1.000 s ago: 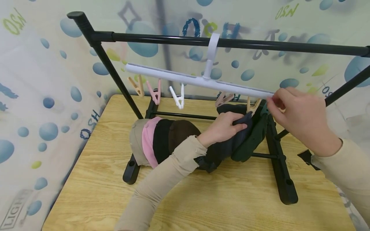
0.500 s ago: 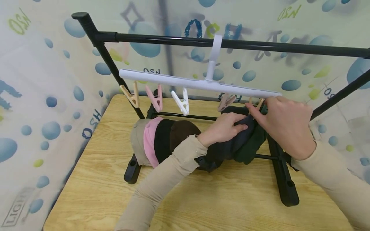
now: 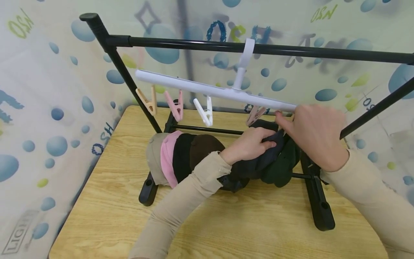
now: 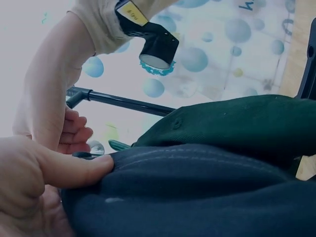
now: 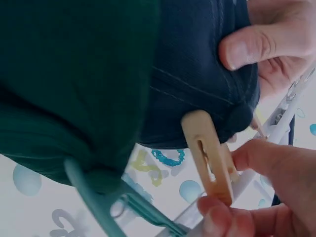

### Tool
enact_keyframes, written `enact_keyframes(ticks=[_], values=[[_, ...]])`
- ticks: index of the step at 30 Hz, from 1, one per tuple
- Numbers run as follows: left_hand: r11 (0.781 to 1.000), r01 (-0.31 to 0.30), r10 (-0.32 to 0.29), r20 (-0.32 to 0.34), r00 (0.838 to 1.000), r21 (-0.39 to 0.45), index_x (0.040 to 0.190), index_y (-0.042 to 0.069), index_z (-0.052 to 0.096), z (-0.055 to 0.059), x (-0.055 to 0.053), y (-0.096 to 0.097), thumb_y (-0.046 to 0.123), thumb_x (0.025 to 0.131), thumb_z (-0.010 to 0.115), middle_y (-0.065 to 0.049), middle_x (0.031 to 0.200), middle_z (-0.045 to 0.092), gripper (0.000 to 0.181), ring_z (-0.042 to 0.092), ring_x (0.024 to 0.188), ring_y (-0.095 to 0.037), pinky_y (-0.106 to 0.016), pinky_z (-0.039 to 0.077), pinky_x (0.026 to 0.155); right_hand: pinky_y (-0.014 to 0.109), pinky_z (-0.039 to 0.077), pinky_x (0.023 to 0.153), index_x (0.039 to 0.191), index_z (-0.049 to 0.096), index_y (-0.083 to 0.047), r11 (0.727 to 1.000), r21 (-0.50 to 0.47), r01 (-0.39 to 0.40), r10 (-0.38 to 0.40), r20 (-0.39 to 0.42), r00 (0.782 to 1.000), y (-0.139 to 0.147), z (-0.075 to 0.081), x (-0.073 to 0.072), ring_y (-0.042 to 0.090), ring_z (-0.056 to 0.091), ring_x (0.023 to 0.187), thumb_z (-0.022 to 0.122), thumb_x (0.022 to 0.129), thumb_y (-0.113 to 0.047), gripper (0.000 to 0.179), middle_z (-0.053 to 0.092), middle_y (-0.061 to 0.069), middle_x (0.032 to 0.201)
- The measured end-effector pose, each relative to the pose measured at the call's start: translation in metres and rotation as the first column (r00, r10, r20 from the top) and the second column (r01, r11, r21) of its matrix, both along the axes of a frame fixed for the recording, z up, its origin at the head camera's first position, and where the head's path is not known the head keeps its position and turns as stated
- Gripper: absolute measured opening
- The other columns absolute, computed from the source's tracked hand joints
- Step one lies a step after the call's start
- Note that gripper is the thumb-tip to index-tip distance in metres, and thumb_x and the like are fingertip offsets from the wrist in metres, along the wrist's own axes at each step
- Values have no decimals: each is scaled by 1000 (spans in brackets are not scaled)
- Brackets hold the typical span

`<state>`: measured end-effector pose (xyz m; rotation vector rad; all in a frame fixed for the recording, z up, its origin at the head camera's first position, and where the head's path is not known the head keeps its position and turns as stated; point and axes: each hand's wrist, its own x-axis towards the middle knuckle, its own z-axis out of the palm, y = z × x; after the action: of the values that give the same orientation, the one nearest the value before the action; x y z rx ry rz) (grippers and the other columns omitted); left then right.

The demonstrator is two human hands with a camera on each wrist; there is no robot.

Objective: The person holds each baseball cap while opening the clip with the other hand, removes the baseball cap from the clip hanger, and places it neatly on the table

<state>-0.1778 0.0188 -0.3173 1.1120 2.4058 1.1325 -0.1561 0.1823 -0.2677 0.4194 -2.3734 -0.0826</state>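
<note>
My left hand (image 3: 250, 144) pinches a navy cap (image 4: 197, 170) between thumb and fingers, holding it up under the hanger's right half. With thumb and fingertips my right hand (image 3: 315, 135) squeezes a beige clothespin (image 5: 207, 153), mostly hidden behind that hand in the head view. In the right wrist view the clothespin's tip overlaps the navy cap's edge, beside its top button. A dark green cap (image 3: 281, 165) hangs just right of the navy one, from a green clothespin (image 5: 94, 202). The white hanger (image 3: 207, 88) slopes down toward my right hand.
The hanger's hook loops over a black rack bar (image 3: 181, 44). Beige (image 3: 147, 100), pink (image 3: 175, 106), white (image 3: 205, 111) and dusty-pink (image 3: 255, 115) clothespins dangle from the hanger. Below, a row of caps, including a pink cap (image 3: 168, 154) and a brown cap (image 3: 205, 147), lies on the wooden table (image 3: 106, 201).
My right hand has moved left from the green clothespin at the hanger's end to the beige one beside it. The hanger has shifted and tilted slightly. My left hand stays on the navy cap.
</note>
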Motion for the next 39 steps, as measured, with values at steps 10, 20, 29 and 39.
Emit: enact_keyframes(ticks=[10, 20, 29, 39], values=[[1000, 12, -12, 12, 1000, -23, 97, 2, 64, -3, 0, -1, 10, 99, 55, -2, 65, 44, 12, 41, 48, -11, -20, 33, 57, 29, 11, 38, 41, 33, -10, 1000, 11, -20, 18, 169, 986, -4, 13, -3, 16, 16, 35, 59, 84, -29, 54, 22, 1, 40], [1000, 17, -17, 106, 994, -1, 107, 2, 65, -8, 1, -3, 10, 100, 54, -3, 68, 46, 16, 41, 51, -12, -20, 35, 59, 30, 12, 41, 44, 35, -8, 1000, -4, 20, -20, 150, 988, -5, 9, -7, 19, 19, 36, 60, 88, -23, 52, 23, 3, 42], [998, -53, 49, 165, 985, 24, 113, 2, 66, -16, 3, -15, 9, 98, 56, -5, 79, 58, 19, 51, 65, -13, -20, 38, 66, 31, 13, 40, 45, 38, -4, 999, -1, 44, -44, 63, 997, 1, 10, -11, 23, 24, 35, 62, 88, -26, 54, 27, 6, 41], [968, -197, 134, 352, 927, 152, 119, 0, 64, -28, 3, -38, 6, 99, 53, -12, 101, 64, 23, 58, 92, -16, -21, 43, 76, 32, 14, 41, 47, 39, -1, 997, -14, 78, -77, 58, 995, 7, 9, -17, 25, 25, 38, 64, 87, -30, 56, 27, 8, 43]])
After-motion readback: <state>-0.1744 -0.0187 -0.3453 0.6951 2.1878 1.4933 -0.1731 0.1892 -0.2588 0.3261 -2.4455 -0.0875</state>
